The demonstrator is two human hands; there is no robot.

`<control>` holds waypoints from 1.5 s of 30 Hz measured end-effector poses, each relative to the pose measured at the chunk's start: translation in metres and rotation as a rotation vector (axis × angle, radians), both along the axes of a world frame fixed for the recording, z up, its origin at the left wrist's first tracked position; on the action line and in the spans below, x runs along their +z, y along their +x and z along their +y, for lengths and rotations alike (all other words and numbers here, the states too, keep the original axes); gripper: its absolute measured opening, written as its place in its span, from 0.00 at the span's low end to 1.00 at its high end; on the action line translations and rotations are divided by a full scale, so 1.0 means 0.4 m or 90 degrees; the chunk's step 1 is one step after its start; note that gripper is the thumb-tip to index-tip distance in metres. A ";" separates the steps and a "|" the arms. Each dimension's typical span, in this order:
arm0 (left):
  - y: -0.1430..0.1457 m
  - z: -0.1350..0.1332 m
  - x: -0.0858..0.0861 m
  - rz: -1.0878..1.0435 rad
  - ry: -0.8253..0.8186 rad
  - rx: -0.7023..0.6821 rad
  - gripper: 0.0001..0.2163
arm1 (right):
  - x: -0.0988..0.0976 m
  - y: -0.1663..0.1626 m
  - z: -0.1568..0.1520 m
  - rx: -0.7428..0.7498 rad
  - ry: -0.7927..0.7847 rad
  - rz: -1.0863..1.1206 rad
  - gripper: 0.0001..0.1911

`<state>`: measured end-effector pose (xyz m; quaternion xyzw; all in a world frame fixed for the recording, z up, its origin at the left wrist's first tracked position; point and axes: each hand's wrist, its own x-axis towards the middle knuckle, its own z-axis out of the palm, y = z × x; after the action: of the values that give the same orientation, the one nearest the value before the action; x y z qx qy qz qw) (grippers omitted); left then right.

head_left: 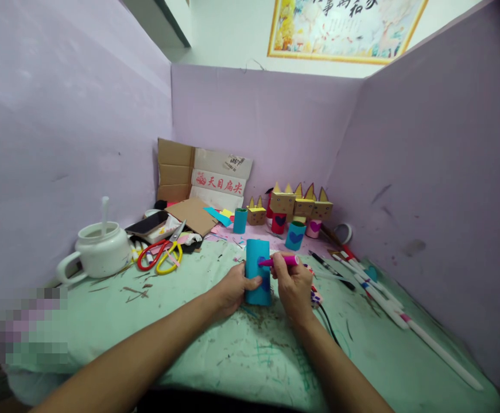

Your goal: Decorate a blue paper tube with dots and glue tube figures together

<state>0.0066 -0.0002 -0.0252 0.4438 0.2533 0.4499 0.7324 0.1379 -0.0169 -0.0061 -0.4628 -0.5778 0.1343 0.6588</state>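
My left hand (pixel 236 288) grips a blue paper-covered tube (pixel 257 269) standing upright on the green table (pixel 215 350). My right hand (pixel 293 287) holds a magenta marker (pixel 280 261) with its tip against the tube's front, where a dark mark shows. Both forearms reach in from the bottom edge.
A white mug (pixel 99 252) and red and yellow scissors (pixel 159 255) lie at left, beside a phone (pixel 148 222) and cardboard pieces (pixel 198 183). Cardboard animal figures on coloured tubes (pixel 299 209) stand at the back. Several pens (pixel 374 289) lie at right. Purple walls enclose the desk.
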 end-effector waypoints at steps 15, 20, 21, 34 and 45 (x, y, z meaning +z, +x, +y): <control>-0.001 -0.009 0.013 -0.004 -0.021 0.003 0.33 | 0.000 0.007 0.004 -0.049 0.013 0.010 0.18; -0.001 -0.004 0.009 -0.005 -0.023 0.008 0.32 | -0.002 0.005 0.002 -0.062 0.005 -0.042 0.18; -0.001 -0.004 0.009 -0.008 -0.023 0.007 0.32 | -0.002 0.005 0.001 -0.062 0.007 -0.044 0.18; -0.001 -0.003 0.007 -0.001 -0.007 -0.001 0.33 | -0.002 0.003 -0.001 -0.064 0.021 -0.052 0.18; 0.000 -0.006 0.012 -0.002 -0.020 0.001 0.31 | 0.001 0.004 0.000 -0.069 0.018 -0.026 0.18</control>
<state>0.0067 -0.0026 -0.0204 0.4318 0.2595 0.4468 0.7393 0.1393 -0.0170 -0.0055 -0.4865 -0.5672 0.0809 0.6596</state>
